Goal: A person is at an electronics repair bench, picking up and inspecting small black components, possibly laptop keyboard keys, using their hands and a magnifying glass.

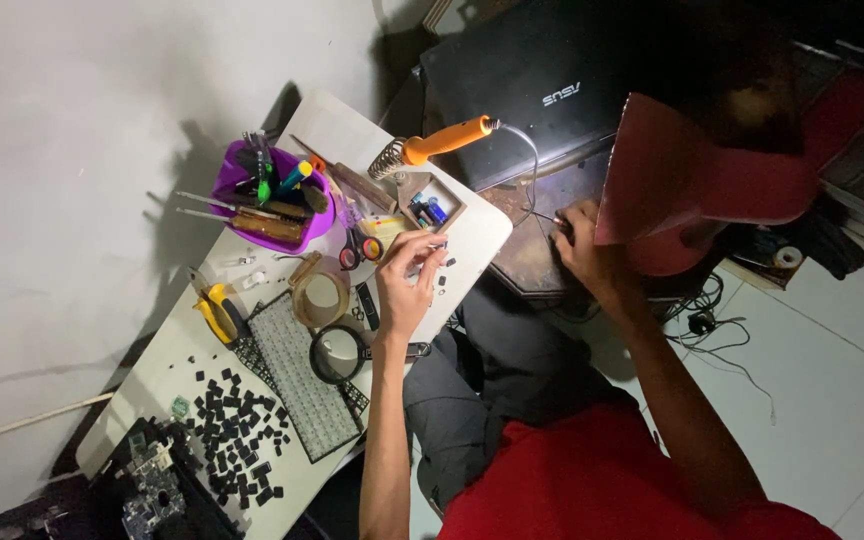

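Observation:
My left hand (407,285) reaches over the white table (167,355), thumb and forefinger pinched on a tiny part beside a small wooden box (432,205) of blue bits. Small dark parts lie on the table under the fingers. My right hand (587,250) rests on a dark board (532,250) under a red lamp shade (692,180), which hides part of it. Something small and dark sits at its fingertips; whether it is held is unclear. An orange-handled soldering iron (447,138) sits in a coiled stand (387,160) just beyond the box.
A purple cup (317,225) of tools, scissors (360,248), a tape roll (318,292), a magnifier (337,355), a keyboard frame (302,375), several loose black keycaps (237,420) and a yellow cutter (217,312) crowd the table. A black laptop (552,90) lies beyond. Cables (712,330) trail across the floor.

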